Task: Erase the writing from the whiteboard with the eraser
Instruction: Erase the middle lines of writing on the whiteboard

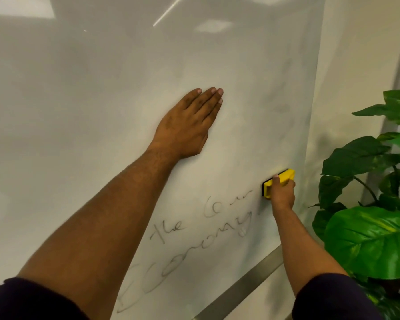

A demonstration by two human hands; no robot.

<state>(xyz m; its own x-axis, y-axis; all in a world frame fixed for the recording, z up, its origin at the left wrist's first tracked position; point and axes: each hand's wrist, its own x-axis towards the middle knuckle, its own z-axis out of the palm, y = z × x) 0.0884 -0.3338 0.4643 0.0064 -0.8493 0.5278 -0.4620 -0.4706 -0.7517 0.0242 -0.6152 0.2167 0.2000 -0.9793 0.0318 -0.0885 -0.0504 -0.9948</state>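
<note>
Two lines of thin, dark handwriting (201, 229) ran slantwise across the lower part of the whiteboard (102, 88). In the upper line we could read "the", followed by a word that began with something like "Cou" and broke off just short of the eraser. The lower line read "Economy", its large first letter partly hidden behind our left forearm; a small loop sat under its end.

Our right hand (283, 192) gripped the eraser (278, 182), fingers wrapped over its back and thumb along the top edge. It was a blocky yellow plastic piece with a black pad underneath, and the pad lay flat against the board, at the right end of the upper line and close to the board's right edge. Our left hand (189, 121) gripped nothing: it was pressed palm-down on the board above the writing, fingers straight and held together.

We saw the board as glossy and pale, with ceiling lights mirrored near its top and faint grey smudges on the right part above the eraser. A dull metal strip (245, 285) framed its lower edge. Dark sleeves (333, 296) covered both our upper arms. Beside the board on the right stood a plant (367, 241) with broad, waxy green leaves.
</note>
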